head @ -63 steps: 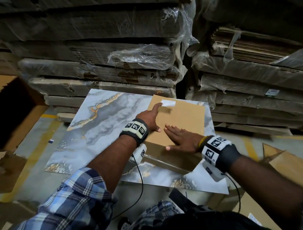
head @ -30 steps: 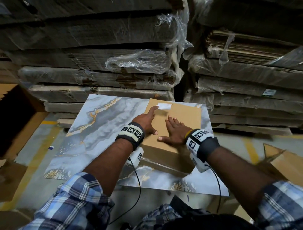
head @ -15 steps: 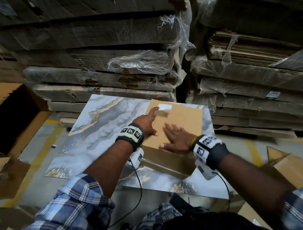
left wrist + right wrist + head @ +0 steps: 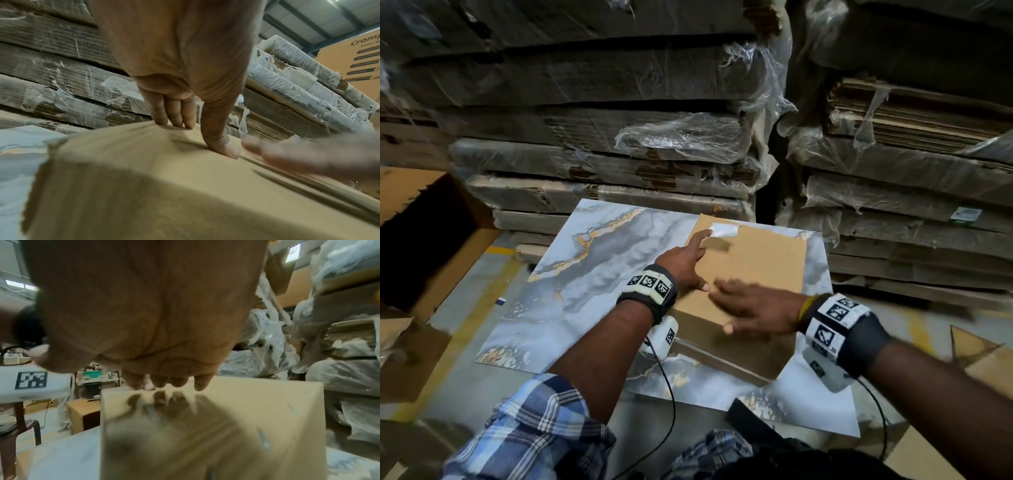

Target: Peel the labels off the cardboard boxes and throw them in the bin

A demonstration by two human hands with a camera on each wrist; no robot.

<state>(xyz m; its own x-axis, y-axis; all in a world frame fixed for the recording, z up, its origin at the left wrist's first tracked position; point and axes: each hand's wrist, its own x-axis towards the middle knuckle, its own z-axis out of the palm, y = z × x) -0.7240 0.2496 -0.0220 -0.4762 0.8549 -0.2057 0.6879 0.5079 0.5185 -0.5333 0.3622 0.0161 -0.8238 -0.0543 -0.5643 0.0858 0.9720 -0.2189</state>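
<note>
A brown cardboard box (image 4: 763,260) lies on a marble-patterned sheet (image 4: 599,267) on the floor. A white label (image 4: 724,230) sits at the box's far left corner, its near edge torn. My left hand (image 4: 685,260) lies flat on the box top with the index fingertip touching the label's left end; in the left wrist view its fingers (image 4: 174,112) and thumb press the cardboard (image 4: 144,186). My right hand (image 4: 753,308) hovers flat, fingers spread, over the near part of the box, blurred; the right wrist view shows its fingertips (image 4: 164,382) just above the box (image 4: 226,426).
Stacks of flattened, plastic-wrapped cardboard (image 4: 619,137) rise right behind the box. An open carton (image 4: 424,236) stands at the left, more cardboard (image 4: 983,359) at the right. Wrist-camera cables (image 4: 671,394) trail toward my body.
My right hand has slid back toward the near edge of the box. My left index finger has reached up to the label's left end. The box has stayed put.
</note>
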